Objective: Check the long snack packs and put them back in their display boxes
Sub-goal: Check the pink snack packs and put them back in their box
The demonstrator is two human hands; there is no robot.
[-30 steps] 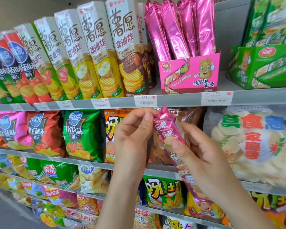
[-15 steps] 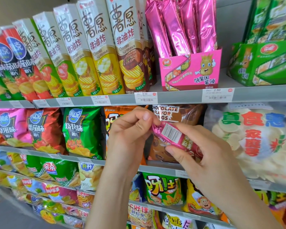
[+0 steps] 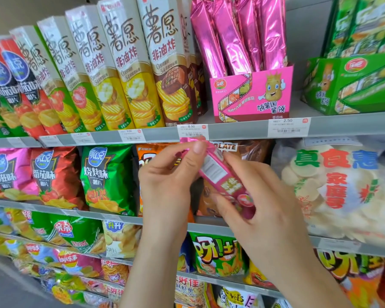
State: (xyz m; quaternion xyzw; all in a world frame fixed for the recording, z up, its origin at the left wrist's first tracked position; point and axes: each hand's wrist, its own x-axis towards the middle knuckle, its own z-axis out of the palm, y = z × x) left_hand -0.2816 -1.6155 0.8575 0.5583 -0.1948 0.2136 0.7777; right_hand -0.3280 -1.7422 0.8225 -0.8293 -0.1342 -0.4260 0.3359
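Head view puts us before a snack shelf (image 3: 238,130) with tall chip cartons (image 3: 129,70) at upper left; lower down, in the middle, our left hand (image 3: 171,183) pinches the top end of a long pink snack pack (image 3: 218,174) between thumb and fingers. The pack slants down to the right, label towards us, into our right hand (image 3: 265,214), whose fingers curl round its lower part. Above it stands the pink display box (image 3: 253,96) holding more pink packs (image 3: 238,36) upright, with a green display box (image 3: 351,85) further right.

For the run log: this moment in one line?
left hand pinches pack top | right hand holds pack | pink box on shelf above
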